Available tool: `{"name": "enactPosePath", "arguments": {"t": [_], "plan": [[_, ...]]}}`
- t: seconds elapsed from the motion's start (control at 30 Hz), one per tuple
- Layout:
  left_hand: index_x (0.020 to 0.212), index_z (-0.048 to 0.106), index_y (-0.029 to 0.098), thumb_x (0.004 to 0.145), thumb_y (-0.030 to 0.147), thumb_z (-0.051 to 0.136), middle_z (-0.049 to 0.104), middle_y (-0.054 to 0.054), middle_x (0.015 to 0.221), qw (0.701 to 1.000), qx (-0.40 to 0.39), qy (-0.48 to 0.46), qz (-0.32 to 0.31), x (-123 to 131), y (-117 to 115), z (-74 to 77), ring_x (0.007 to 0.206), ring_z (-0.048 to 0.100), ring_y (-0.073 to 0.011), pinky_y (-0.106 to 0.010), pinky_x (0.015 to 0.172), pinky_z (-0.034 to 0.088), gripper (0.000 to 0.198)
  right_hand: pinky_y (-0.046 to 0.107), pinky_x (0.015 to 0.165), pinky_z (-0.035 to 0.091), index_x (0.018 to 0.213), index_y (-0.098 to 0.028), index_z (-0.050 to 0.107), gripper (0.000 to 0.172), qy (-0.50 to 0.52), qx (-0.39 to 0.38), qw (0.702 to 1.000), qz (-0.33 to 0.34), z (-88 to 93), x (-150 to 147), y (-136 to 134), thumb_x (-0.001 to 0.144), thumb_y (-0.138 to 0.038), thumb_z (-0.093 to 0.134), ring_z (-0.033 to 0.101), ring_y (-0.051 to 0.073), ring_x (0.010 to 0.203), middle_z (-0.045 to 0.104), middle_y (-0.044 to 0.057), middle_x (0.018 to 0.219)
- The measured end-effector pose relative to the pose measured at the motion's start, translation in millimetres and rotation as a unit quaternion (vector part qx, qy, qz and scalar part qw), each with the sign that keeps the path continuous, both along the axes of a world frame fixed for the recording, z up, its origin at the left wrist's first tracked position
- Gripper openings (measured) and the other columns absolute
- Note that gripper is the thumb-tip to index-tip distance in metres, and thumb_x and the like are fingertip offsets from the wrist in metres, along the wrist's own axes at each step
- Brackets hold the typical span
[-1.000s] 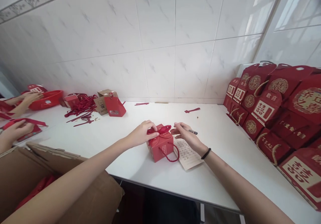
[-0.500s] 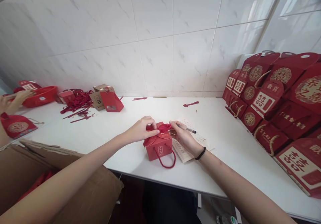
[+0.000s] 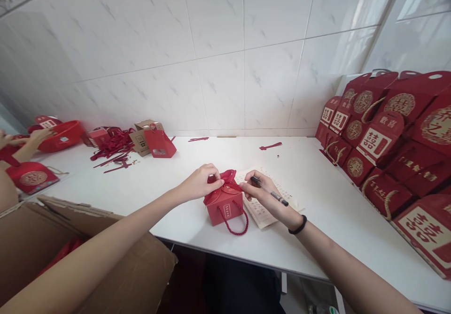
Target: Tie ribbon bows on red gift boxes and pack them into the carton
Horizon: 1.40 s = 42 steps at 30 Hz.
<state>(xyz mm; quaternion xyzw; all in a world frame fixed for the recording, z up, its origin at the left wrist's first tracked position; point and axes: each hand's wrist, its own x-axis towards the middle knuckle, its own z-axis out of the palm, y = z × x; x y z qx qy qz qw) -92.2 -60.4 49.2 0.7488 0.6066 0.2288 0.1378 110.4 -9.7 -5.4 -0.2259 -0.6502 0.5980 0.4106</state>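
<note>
A small red gift box (image 3: 215, 214) with a twisted rope handle (image 3: 237, 233) stands at the front edge of the table. Across its top runs a dark red ribbon (image 3: 229, 178), bunched in a bow-like loop. My left hand (image 3: 206, 181) is closed at the box's top left, thumb and fingers pinching the ribbon. With its fingertips, my right hand (image 3: 263, 193) grips the ribbon's end at the right. A black pen (image 3: 281, 198) is also tucked in that hand, crossing over its back. Printed paper (image 3: 259, 213) lies partly beneath the right hand.
Red boxes (image 3: 382, 138) are stacked at the right. A cardboard carton (image 3: 141, 253) stands front left. Left along the table are loose ribbons (image 3: 118, 141), a small red box (image 3: 160, 143), a red basin (image 3: 65, 135) and another person's hand (image 3: 39, 138).
My right hand has moved right and down, drawing the ribbon's end outward, and the pen has swung with it. My left hand stays on the ribbon at the box top.
</note>
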Motion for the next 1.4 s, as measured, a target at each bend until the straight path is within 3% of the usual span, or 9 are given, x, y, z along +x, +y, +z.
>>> {"name": "enactPosePath", "arguments": {"t": [0.43, 0.5, 0.63, 0.7, 0.8, 0.87, 1.03, 1.2, 1.4], "plan": [[0.066, 0.058, 0.016, 0.077, 0.033, 0.055, 0.052, -0.003, 0.082, 1.000, -0.018, -0.011, -0.017, -1.5, 6.3, -4.1, 0.076, 0.053, -0.0146, -0.029, 0.072, 0.043, 0.021, 0.021, 0.047, 0.030, 0.075, -0.020, 0.044, 0.009, -0.069, 0.123, 0.990, 0.011, 6.2, 1.2, -7.4, 0.075, -0.023, 0.052, 0.036, 0.009, 0.047, 0.041, -0.007, 0.054], [0.066, 0.058, 0.017, 0.077, 0.033, 0.056, 0.052, -0.003, 0.082, 1.000, -0.019, -0.017, -0.018, -1.8, 6.4, -4.8, 0.077, 0.053, -0.0146, -0.029, 0.072, 0.043, 0.020, 0.022, 0.048, 0.032, 0.077, -0.020, 0.045, 0.007, -0.088, 0.186, 0.978, -0.035, 8.5, 3.5, -8.4, 0.078, -0.024, 0.051, 0.038, 0.010, 0.049, 0.042, -0.005, 0.056], [0.066, 0.057, 0.016, 0.078, 0.035, 0.056, 0.052, -0.003, 0.082, 0.999, -0.016, -0.028, -0.019, -2.7, 6.7, -5.4, 0.078, 0.052, -0.0154, -0.029, 0.072, 0.043, 0.022, 0.027, 0.056, 0.040, 0.081, -0.021, 0.046, 0.012, -0.033, 0.433, 0.856, -0.279, 10.3, 1.9, -21.0, 0.083, -0.023, 0.058, 0.047, 0.015, 0.061, 0.050, 0.000, 0.067], [0.066, 0.057, 0.017, 0.078, 0.036, 0.056, 0.052, -0.003, 0.081, 0.999, -0.015, -0.032, -0.022, -3.1, 6.7, -5.5, 0.079, 0.052, -0.0158, -0.029, 0.073, 0.043, 0.023, 0.030, 0.063, 0.044, 0.083, -0.021, 0.047, 0.012, -0.007, 0.539, 0.799, -0.266, 9.1, -5.5, -34.3, 0.085, -0.020, 0.059, 0.053, 0.017, 0.070, 0.056, 0.002, 0.074], [0.067, 0.058, 0.017, 0.077, 0.035, 0.056, 0.052, -0.002, 0.082, 0.999, -0.017, -0.041, -0.021, -3.6, 5.7, -5.3, 0.079, 0.052, -0.0156, -0.029, 0.074, 0.043, 0.021, 0.035, 0.078, 0.047, 0.087, -0.018, 0.050, 0.010, -0.036, 0.641, 0.751, -0.155, 3.2, -23.4, -54.7, 0.088, -0.009, 0.053, 0.056, 0.021, 0.095, 0.062, 0.008, 0.094], [0.067, 0.058, 0.017, 0.076, 0.035, 0.057, 0.052, -0.002, 0.084, 0.998, -0.024, -0.048, -0.017, -4.0, 4.8, -5.3, 0.079, 0.052, -0.0152, -0.029, 0.073, 0.044, 0.020, 0.037, 0.083, 0.046, 0.088, -0.015, 0.051, 0.014, -0.066, 0.663, 0.730, -0.151, -2.9, -36.3, -63.0, 0.088, -0.002, 0.047, 0.052, 0.025, 0.105, 0.061, 0.012, 0.103], [0.069, 0.058, 0.017, 0.073, 0.031, 0.059, 0.052, -0.003, 0.087, 0.998, -0.033, -0.057, -0.015, -5.5, 4.6, -6.3, 0.079, 0.053, -0.0145, -0.028, 0.073, 0.045, 0.014, 0.033, 0.066, 0.043, 0.080, -0.015, 0.048, 0.018, -0.088, 0.634, 0.735, -0.224, -16.7, -59.0, -65.7, 0.087, 0.001, 0.043, 0.054, 0.022, 0.085, 0.060, 0.010, 0.090], [0.069, 0.060, 0.017, 0.073, 0.033, 0.060, 0.053, -0.003, 0.088, 0.998, -0.033, -0.056, -0.017, -6.7, 5.7, -7.9, 0.082, 0.053, -0.0155, -0.028, 0.074, 0.045, 0.016, 0.028, 0.055, 0.033, 0.072, -0.018, 0.040, 0.024, -0.065, 0.584, 0.758, -0.282, -18.0, -70.1, -67.4, 0.087, 0.001, 0.040, 0.040, 0.015, 0.060, 0.047, 0.002, 0.064], [0.069, 0.063, 0.017, 0.072, 0.033, 0.061, 0.056, -0.004, 0.089, 0.998, -0.023, -0.048, -0.018, -7.8, 6.9, -10.9, 0.083, 0.054, -0.0159, -0.026, 0.072, 0.045, 0.016, 0.028, 0.059, 0.035, 0.073, -0.019, 0.039, 0.025, -0.015, 0.577, 0.778, -0.249, -18.6, -70.3, -70.7, 0.088, 0.000, 0.046, 0.045, 0.014, 0.062, 0.052, 0.001, 0.067]]}}
